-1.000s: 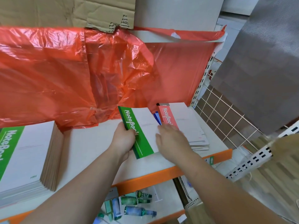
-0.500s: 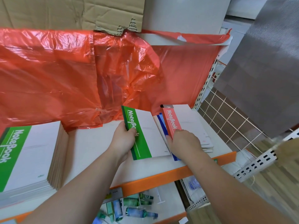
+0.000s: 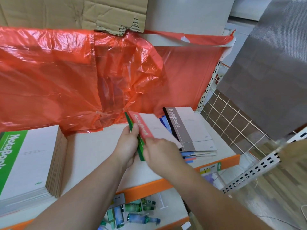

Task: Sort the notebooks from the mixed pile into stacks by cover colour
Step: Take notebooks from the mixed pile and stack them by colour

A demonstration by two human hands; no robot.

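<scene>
A red-striped notebook [image 3: 150, 128] lies on top of a green-striped notebook [image 3: 140, 146], of which only the green edge shows. My left hand [image 3: 127, 143] grips both at their left edge. My right hand [image 3: 159, 150] holds the red-striped notebook at its near edge. To the right lies the mixed pile [image 3: 196, 146], topped by a grey-striped notebook [image 3: 187, 128], with blue and red covers peeking out below. A tall stack of green-striped notebooks [image 3: 28, 165] stands at the left of the shelf [image 3: 93, 146].
Red plastic sheeting [image 3: 74, 80] hangs behind the shelf, with cardboard [image 3: 74, 12] above it. The shelf has an orange front edge [image 3: 222, 161]. A wire grid panel [image 3: 232, 122] closes the right side. Small bottles [image 3: 139, 213] lie on the lower shelf.
My right hand lifted the red-striped notebook off the mixed pile and laid it over the green one held in my left hand. A grey-striped notebook now tops the pile.
</scene>
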